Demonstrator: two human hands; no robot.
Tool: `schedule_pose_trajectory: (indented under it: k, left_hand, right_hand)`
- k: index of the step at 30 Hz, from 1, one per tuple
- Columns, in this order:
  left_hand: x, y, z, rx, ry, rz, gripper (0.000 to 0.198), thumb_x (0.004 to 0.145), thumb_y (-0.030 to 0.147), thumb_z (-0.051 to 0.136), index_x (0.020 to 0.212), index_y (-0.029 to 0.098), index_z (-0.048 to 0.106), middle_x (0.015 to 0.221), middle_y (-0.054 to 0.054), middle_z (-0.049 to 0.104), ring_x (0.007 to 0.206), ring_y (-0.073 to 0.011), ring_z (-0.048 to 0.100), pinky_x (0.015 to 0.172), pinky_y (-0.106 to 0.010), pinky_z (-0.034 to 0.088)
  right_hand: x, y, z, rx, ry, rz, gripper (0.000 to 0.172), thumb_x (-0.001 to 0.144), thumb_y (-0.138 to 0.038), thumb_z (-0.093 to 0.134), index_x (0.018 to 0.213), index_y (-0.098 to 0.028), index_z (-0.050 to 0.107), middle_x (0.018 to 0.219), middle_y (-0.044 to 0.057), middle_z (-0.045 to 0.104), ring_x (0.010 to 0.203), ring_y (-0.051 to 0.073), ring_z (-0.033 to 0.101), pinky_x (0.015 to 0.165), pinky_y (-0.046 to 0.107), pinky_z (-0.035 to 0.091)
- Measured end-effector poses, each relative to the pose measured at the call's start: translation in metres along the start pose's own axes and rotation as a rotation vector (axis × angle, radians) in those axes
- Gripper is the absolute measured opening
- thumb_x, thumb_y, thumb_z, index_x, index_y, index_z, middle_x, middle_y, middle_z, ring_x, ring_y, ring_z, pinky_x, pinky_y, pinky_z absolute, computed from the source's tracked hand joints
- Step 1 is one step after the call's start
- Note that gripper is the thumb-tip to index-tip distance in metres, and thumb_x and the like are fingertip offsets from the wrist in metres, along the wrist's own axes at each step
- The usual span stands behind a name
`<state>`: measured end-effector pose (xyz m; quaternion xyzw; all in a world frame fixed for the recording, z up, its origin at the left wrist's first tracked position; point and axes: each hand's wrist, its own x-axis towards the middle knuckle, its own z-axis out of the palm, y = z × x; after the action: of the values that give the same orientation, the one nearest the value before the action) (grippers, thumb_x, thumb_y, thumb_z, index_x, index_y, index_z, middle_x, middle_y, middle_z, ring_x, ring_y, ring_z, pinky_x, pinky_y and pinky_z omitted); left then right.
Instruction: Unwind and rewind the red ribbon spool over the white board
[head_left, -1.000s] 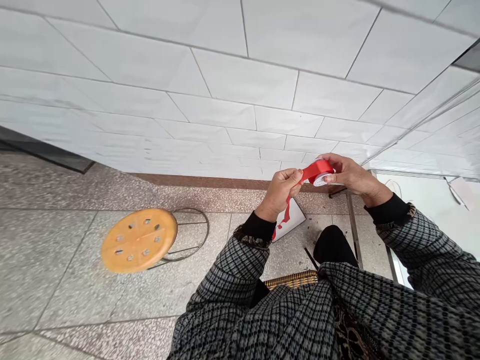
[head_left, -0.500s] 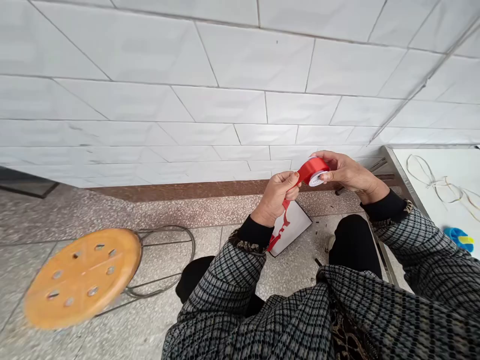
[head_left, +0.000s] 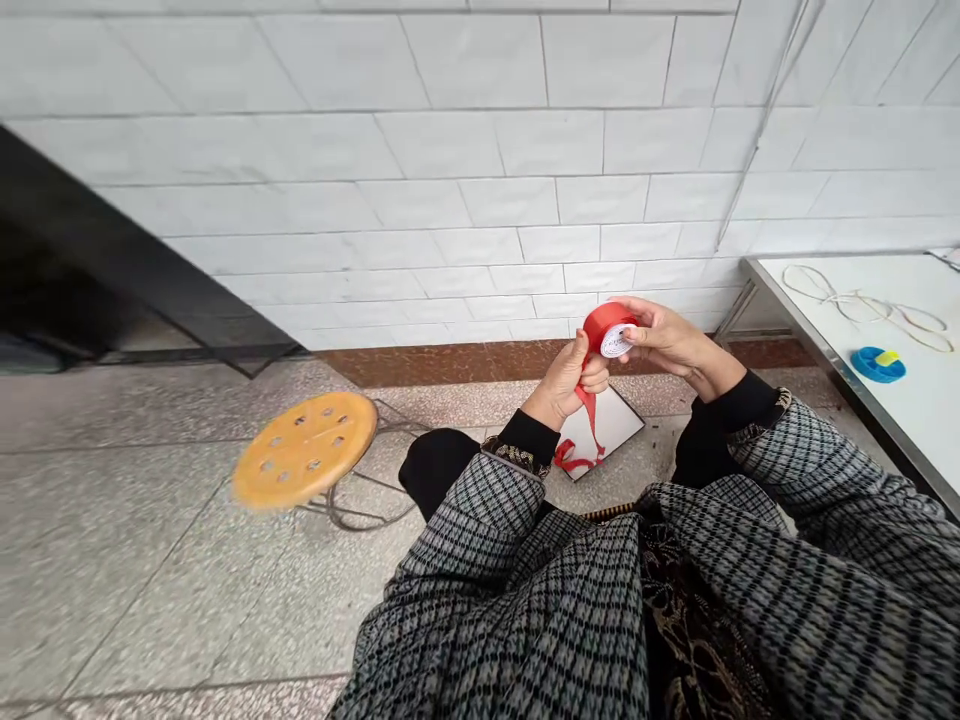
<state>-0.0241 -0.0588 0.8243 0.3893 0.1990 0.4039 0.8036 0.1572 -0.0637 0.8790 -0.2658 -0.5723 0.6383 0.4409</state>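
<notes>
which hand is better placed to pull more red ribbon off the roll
Probably the left hand: it grips the red ribbon close to the roll, while the right hand is busy holding the roll itself.

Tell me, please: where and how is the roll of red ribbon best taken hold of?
The roll is probably best pinched across its width, thumb on the flat white end, coming from the right, where the right hand is. It is short and round, and the left hand blocks the other side, with loose ribbon hanging below.
</notes>
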Motion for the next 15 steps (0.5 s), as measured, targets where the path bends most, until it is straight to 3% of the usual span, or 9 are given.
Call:
schedule_pose_trajectory:
  k: [4,8,12,15]
  left_hand:
    - [-0.014,0.002,0.01,-0.082,0.058,0.01,0.071,0.085,0.082,0.071,0.064,0.017,0.051,0.042,0.014,0.019,0.036,-0.0007,0.013,0.037,-0.016,0.016]
    - [-0.015,-0.003,0.011,-0.141,0.157,0.079,0.07,0.086,0.077,0.076,0.063,0.019,0.045,0.043,0.014,0.018,0.035,-0.0007,0.013,0.037,-0.016,0.017]
    - [-0.008,-0.003,-0.007,-0.042,0.215,0.094,0.069,0.08,0.072,0.085,0.066,0.019,0.045,0.044,0.015,0.022,0.036,-0.0001,0.016,0.038,-0.014,0.016]
    - [0.006,-0.003,-0.025,0.07,0.229,0.032,0.068,0.073,0.069,0.093,0.068,0.019,0.047,0.046,0.015,0.026,0.037,0.0003,0.017,0.039,-0.014,0.015]
  right_hand:
    - [-0.008,0.008,0.015,0.007,-0.008,-0.052,0.073,0.067,-0.049,0.105,0.127,-0.024,0.07,0.111,0.004,0.075,0.087,0.015,0.072,0.071,0.025,0.068]
    - [-0.004,0.019,0.01,-0.119,-0.001,-0.099,0.073,0.077,-0.057,0.096,0.135,-0.026,0.065,0.129,0.009,0.073,0.102,0.022,0.074,0.079,0.035,0.071]
    - [0.012,0.012,-0.012,-0.577,-0.025,-0.106,0.067,0.08,-0.047,0.091,0.137,-0.02,0.067,0.142,0.016,0.069,0.13,0.034,0.067,0.104,0.053,0.064]
    - [0.031,0.002,-0.03,-0.978,-0.107,-0.121,0.06,0.078,-0.034,0.09,0.134,-0.02,0.074,0.141,0.016,0.071,0.137,0.038,0.062,0.117,0.06,0.052]
